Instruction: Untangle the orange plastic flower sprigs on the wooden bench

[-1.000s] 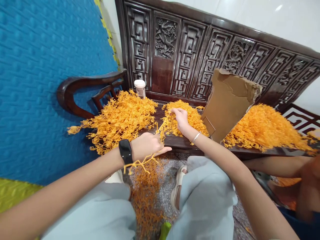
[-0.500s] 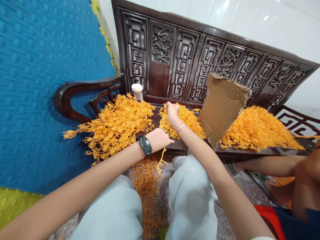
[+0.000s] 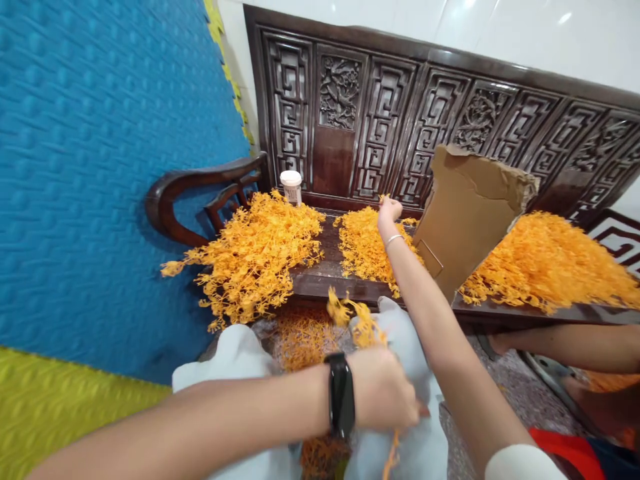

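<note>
— A carved dark-wood bench (image 3: 330, 270) against a white tiled wall, blue foam matting (image 3: 100, 167) to the left: where does the eye land first?

— Nearest, on the left hand (image 3: 383, 397), low over the pale trousers (image 3: 400, 333), a black watch (image 3: 341, 403) on its wrist. It is closed around a bunch of orange plastic sprigs (image 3: 357, 320); the tips fan up above the knuckles and a strand hangs below. More sprigs litter the floor (image 3: 300, 333) between the knees.

— And the right hand?

— The right hand (image 3: 387, 210), bracelet on the wrist, is stretched out to the middle heap (image 3: 365, 247) on the seat. The fingers look pinched on a sprig at the heap's top, though at that distance I cannot be sure.

— So which step is this?

— Gathering, I'd judge: one hand keeps the bunch, the other fetches. The next pick calls for a single sprig freed cleanly from the tangle.

— Beyond that?

— A bigger heap (image 3: 255, 257) at left with a white-capped jar (image 3: 291, 187) behind, torn cardboard (image 3: 465, 213) dividing off a third heap (image 3: 550, 260), and another person's forearm (image 3: 565, 343) at right.
</note>
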The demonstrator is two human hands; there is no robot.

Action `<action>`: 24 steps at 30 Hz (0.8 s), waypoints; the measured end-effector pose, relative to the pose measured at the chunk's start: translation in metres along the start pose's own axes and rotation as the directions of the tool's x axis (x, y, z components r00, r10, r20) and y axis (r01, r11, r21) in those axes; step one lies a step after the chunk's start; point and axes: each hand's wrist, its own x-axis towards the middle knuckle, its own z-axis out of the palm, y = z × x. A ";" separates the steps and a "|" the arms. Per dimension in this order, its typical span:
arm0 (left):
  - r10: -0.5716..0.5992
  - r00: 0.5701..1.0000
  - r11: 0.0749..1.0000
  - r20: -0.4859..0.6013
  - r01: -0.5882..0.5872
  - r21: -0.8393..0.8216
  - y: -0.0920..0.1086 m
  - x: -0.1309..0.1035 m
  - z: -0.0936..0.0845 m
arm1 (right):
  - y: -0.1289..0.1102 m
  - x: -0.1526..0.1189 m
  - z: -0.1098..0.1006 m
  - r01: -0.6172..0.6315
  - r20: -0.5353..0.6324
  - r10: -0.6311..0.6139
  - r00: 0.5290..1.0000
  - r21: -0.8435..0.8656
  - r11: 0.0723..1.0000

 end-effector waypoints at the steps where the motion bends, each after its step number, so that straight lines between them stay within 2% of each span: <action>1: 0.033 0.999 0.999 -0.030 -0.033 0.007 0.012 0.000 0.001 | 0.009 0.006 -0.004 -0.027 -0.049 0.027 0.998 -0.015 1.000; 3: 0.023 0.997 0.999 -0.075 -0.021 0.030 0.024 -0.002 0.003 | 0.027 0.013 -0.010 -0.073 -0.084 0.070 0.994 -0.040 0.997; 4: 0.004 0.996 0.999 -0.094 0.001 0.049 0.026 -0.005 0.002 | 0.035 0.015 -0.012 -0.084 -0.066 0.080 0.995 -0.050 0.995; 7: -0.051 0.985 0.991 -0.168 0.070 0.111 0.019 -0.014 -0.001 | 0.050 0.021 -0.019 -0.124 -0.029 0.122 0.992 -0.078 0.989; 13: -0.115 0.949 0.987 -0.293 0.143 0.074 -0.004 -0.024 -0.007 | 0.045 0.027 -0.037 -0.094 -0.029 0.092 0.995 -0.079 0.992; 16: -0.141 0.949 0.983 -0.283 0.168 0.073 -0.020 -0.031 -0.008 | 0.035 0.016 -0.037 -0.057 0.072 0.061 0.996 -0.055 0.997; 19: -0.135 0.970 0.970 -0.203 0.171 0.174 -0.037 -0.039 -0.005 | 0.027 -0.010 -0.032 -0.046 0.262 0.050 0.964 -0.022 0.999; 20: -0.140 0.976 0.963 -0.169 0.174 0.208 -0.041 -0.041 -0.004 | 0.026 -0.022 -0.030 -0.054 0.363 0.049 0.930 0.005 0.999; 21: -0.148 0.980 0.955 -0.135 0.177 0.237 -0.044 -0.044 -0.002 | 0.025 -0.035 -0.029 -0.076 0.476 0.049 0.878 0.038 0.996; 22: -0.156 0.982 0.949 -0.104 0.178 0.260 -0.048 -0.045 0.001 | 0.024 -0.048 -0.028 -0.122 0.612 0.047 0.789 0.082 0.989; 24: -0.155 0.986 0.942 -0.058 0.166 0.291 -0.054 -0.048 0.008 | 0.022 -0.074 -0.028 -0.259 0.827 0.046 0.560 0.121 0.958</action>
